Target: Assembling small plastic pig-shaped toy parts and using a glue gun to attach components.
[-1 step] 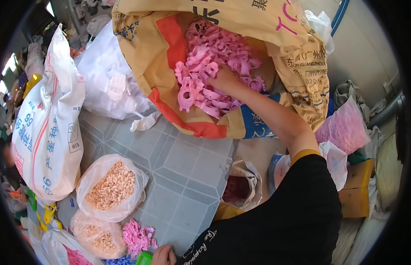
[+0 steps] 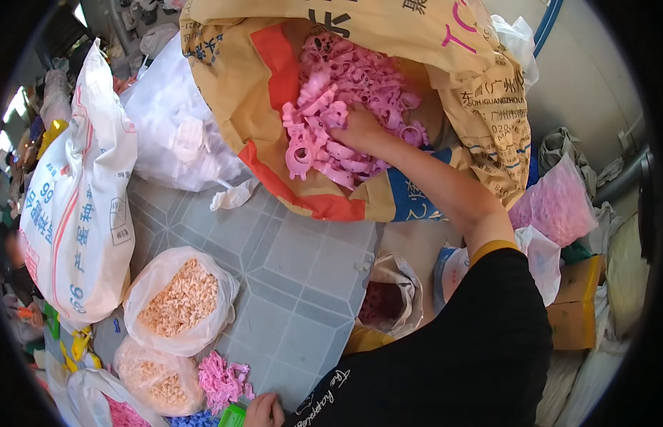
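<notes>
Left hand [image 2: 264, 410] rested low at the frame's bottom edge, fingers curled against a small green plastic piece [image 2: 232, 416]; whether it gripped the piece could not be told. Just left of it lay a loose heap of pink plastic parts [image 2: 222, 381] and two clear bags of pale orange pieces [image 2: 180, 300] on the grey tiled floor [image 2: 296, 270]. Further right, the right hand [image 2: 360, 128] was buried in pink ring-shaped plastic parts [image 2: 331, 107] inside a large tan woven sack [image 2: 445, 43], fingers closed over a handful. Judged step: scooping parts. Next move likely needs a lift clear of the sack mouth without spilling.
</notes>
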Motion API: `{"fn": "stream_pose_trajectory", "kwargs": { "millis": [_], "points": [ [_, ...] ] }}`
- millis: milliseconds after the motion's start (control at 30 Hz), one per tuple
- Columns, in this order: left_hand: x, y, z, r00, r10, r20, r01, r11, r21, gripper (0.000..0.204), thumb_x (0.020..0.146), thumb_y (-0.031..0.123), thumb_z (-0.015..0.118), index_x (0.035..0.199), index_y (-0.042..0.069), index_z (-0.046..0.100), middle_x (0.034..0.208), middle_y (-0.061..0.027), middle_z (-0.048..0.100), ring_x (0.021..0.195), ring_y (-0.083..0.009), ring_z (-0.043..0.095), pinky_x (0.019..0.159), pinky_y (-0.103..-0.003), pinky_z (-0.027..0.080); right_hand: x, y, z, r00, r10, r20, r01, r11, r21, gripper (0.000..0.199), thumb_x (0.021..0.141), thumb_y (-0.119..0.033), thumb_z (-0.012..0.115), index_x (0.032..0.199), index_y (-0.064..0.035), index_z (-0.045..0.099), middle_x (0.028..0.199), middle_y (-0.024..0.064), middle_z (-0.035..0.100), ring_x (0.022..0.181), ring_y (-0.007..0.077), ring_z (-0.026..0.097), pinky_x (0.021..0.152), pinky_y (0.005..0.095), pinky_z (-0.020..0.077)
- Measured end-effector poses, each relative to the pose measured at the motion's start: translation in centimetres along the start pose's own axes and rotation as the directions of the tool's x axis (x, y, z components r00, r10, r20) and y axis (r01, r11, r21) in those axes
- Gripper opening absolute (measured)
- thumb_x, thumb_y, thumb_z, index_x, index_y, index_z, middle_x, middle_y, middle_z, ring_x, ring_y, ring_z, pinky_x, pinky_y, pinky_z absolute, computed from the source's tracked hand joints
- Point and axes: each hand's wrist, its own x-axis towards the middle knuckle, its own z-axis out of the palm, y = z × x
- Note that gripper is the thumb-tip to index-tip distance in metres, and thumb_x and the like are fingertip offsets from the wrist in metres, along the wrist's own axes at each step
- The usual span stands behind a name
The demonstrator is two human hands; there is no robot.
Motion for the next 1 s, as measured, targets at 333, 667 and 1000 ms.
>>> {"fn": "stream_pose_trajectory", "kwargs": {
  "millis": [333, 667, 1000],
  "points": [
    [-0.2, 0.2, 0.3, 0.985, 0.117, -0.130, -0.118, 0.993, 0.004, 0.017, 0.079, -0.005, 0.068, 0.094, 0.002, 0.071, 0.093, -0.0161, 0.069, 0.083, -0.0335, 0.068, 0.075, -0.037, 0.054, -3.3, -2.9, -3.0, 0.872, -0.489, 0.002, 0.487, 0.870, 0.077, 0.081, 0.080, -0.033, 0.077, 0.150, -0.0124, 0.042, 0.151, 0.0255, 0.040, 0.137, 0.0404, 0.044, 0.114, 0.0415, 0.0369],
    [-1.6, 3.7, -1.3, 0.968, 0.194, -0.158, -0.196, 0.981, 0.000, 0.017, 0.081, -0.007, 0.066, 0.096, -0.001, 0.069, 0.094, -0.0162, 0.068, 0.086, -0.0335, 0.067, 0.076, -0.038, 0.052, -5.3, -0.9, -2.3, 0.941, -0.323, -0.102, 0.337, 0.921, 0.196, 0.047, 0.087, -0.023, 0.072, 0.132, -0.0128, 0.063, 0.138, 0.0192, 0.057, 0.126, 0.0337, 0.056, 0.106, 0.0396, 0.0459],
    [-4.1, 3.1, -1.9, 0.976, 0.147, -0.158, -0.136, 0.988, 0.075, 0.017, 0.083, 0.001, 0.066, 0.100, 0.003, 0.070, 0.100, -0.0159, 0.069, 0.094, -0.0351, 0.066, 0.082, -0.042, 0.053, -6.0, -1.0, -1.3, 0.901, -0.292, -0.320, 0.296, 0.955, -0.037, 0.037, 0.086, -0.013, 0.064, 0.121, -0.0046, 0.064, 0.114, 0.0181, 0.068, 0.104, 0.0343, 0.066, 0.090, 0.0448, 0.0506]
  ]
}}
